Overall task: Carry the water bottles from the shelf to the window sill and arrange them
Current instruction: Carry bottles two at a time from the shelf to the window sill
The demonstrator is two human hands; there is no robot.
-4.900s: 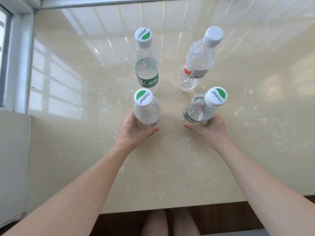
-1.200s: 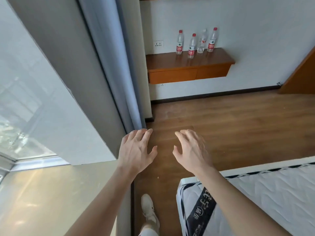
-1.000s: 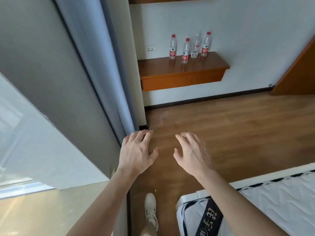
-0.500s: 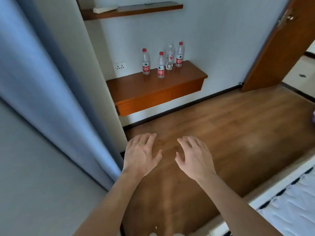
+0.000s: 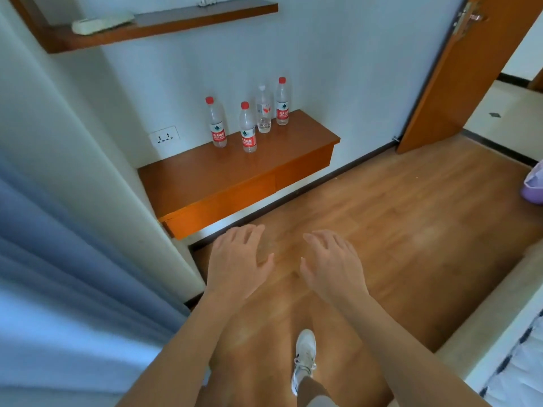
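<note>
Plenty of open wood floor [image 5: 396, 230] between the empty, spread hands and the low wooden shelf [image 5: 235, 174], nothing lying on it. The shelf's front half is bare, so there's easy reach-in from the front and its right end. The four water bottles [image 5: 249, 127] stand upright near the shelf's back edge by the wall, close together, gaps between them look tight. Left of the shelf a wall corner [image 5: 117, 171] and blue curtain [image 5: 58, 274] box that side in. Above the shelf an upper shelf [image 5: 164, 22] sits well clear of the caps. Right of the shelf, an open door [image 5: 458, 83].
</note>
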